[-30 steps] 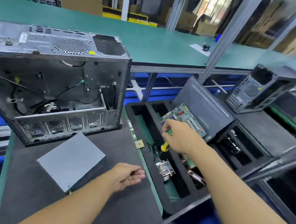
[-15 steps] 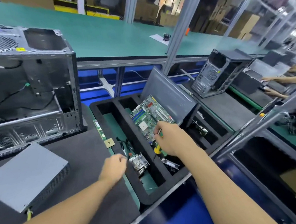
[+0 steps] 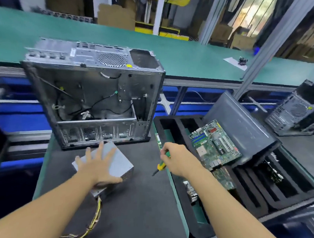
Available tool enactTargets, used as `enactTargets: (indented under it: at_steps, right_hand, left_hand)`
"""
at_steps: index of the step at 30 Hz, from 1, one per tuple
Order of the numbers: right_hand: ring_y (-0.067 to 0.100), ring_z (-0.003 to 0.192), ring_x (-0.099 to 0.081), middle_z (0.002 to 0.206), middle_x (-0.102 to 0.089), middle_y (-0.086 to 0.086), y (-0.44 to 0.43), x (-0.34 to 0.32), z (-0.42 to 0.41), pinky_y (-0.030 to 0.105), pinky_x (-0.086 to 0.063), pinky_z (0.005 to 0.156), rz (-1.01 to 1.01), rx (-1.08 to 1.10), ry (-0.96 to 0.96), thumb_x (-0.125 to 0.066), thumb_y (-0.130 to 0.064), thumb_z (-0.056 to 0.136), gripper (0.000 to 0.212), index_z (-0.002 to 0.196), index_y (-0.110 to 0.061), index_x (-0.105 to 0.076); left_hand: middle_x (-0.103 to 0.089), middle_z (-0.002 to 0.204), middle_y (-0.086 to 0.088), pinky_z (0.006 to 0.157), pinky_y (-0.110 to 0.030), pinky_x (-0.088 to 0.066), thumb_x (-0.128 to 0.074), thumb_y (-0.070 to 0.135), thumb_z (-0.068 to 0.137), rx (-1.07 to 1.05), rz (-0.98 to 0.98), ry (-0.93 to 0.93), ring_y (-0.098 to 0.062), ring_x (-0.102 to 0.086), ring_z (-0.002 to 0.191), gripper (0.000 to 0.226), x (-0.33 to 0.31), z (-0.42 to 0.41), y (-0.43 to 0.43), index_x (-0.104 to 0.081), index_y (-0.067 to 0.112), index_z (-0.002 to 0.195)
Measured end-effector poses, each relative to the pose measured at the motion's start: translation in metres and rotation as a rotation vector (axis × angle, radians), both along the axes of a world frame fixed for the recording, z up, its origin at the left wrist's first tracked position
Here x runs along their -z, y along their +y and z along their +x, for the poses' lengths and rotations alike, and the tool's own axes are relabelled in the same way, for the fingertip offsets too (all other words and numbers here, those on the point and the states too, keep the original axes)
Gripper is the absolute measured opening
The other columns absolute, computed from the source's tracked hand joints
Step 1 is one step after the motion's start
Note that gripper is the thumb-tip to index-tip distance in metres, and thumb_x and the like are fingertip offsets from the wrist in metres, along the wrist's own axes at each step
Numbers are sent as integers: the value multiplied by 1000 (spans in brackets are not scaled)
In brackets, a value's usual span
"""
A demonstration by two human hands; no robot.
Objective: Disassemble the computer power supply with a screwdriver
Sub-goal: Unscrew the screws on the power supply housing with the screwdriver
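A grey metal power supply (image 3: 118, 162) lies on the dark mat in front of the open computer case. My left hand (image 3: 98, 165) lies flat on its top with the fingers spread. A bundle of yellow and black cables (image 3: 87, 229) trails from the unit toward me. My right hand (image 3: 178, 159) grips a screwdriver (image 3: 160, 166) with a green and yellow handle. Its dark tip points down and left, hanging just above the mat to the right of the power supply.
The emptied computer case (image 3: 96, 96) stands open behind the power supply. A black foam tray (image 3: 177, 126) to the right holds a green motherboard (image 3: 215, 144), other boards and a heatsink. A grey side panel (image 3: 245, 128) leans there. Another case (image 3: 297, 110) stands far right.
My left hand moved from the tray's edge onto the power supply and spread flat. My right hand carried the screwdriver out of the tray to above the mat. The view swung left.
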State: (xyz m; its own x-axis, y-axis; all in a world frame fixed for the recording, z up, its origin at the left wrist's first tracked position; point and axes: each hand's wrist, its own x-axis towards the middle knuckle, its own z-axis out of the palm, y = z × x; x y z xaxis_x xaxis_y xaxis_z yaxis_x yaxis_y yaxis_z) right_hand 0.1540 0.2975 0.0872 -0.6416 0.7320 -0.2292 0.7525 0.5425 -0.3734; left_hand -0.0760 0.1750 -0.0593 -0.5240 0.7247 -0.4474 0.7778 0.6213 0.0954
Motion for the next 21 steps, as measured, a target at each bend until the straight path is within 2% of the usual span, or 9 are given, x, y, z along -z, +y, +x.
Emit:
enactTargets:
  at_steps: [4,7,9,12,14,15,17,19,21]
  right_hand:
    - [22,80,-50,96,-55,1,-21,39,-20,30,-43,69,-61,-80,-74,-50,-21,98,10,103,-16,-57]
    - [19,73,-44,85,-45,-5,-25,54,-25,31,-44,68,-86,-62,-47,-49,-21,99,8,104,-16,-52]
    - [18,71,-45,82,-44,-7,-20,55,-26,29,-42,66,-79,-71,-51,-50,-22,98,6,102,-17,-49]
    - [13,60,-43,78,-44,-8,-16,55,-21,29,-38,57,-100,-12,-39,-49,-22,99,11,106,-14,-50]
    - [15,58,-41,79,-49,-3,-14,55,-17,29,-35,53,-110,33,-38,-48,-23,99,12,106,-14,-50]
    - [17,60,-41,82,-52,0,-13,55,-15,30,-35,55,-107,49,-38,-49,-23,98,12,105,-13,-50]
    - [22,68,-45,90,-57,5,-11,53,-13,30,-36,60,-96,66,-41,-51,-24,97,11,100,-14,-50]
    - [23,70,-46,92,-58,6,-10,54,-11,28,-36,61,-99,66,-66,-50,-25,97,10,99,-15,-49]
    - [21,64,-45,85,-55,2,-6,56,-9,26,-36,55,-127,70,-76,-50,-23,98,7,97,-16,-48]
  left_hand:
    - [7,161,0,96,-64,-24,-44,96,32,-71,78,52,-43,-25,132,128,-4,3,-2,5,57,144]
    - [-12,152,0,87,-56,-26,-44,94,31,-141,122,88,-37,-35,116,122,-4,16,-5,-8,55,141]
    - [-19,150,1,85,-56,-27,-45,96,33,-216,131,32,-38,-36,116,118,-12,14,-4,-12,55,139]
    - [-21,158,2,99,-58,-29,-48,103,31,-341,121,-279,-40,-32,137,131,-29,-6,-4,-11,53,147]
    - [-40,153,1,106,-45,-35,-56,102,27,-444,225,-637,-29,-44,134,142,-37,-20,-11,-26,41,151]
    - [-54,141,1,105,-42,-39,-61,99,25,-528,274,-811,-27,-52,126,136,-39,-22,-17,-42,36,144]
    - [-69,122,-7,108,-47,-41,-69,93,29,-710,260,-1127,-32,-61,115,116,-35,-21,-30,-67,27,124]
    - [-71,117,-17,109,-50,-41,-72,86,40,-811,229,-1343,-37,-65,114,104,-28,-17,-40,-74,16,117]
    - [-71,116,-20,109,-48,-40,-70,84,46,-845,224,-1403,-38,-64,115,101,-24,-15,-44,-73,12,118]
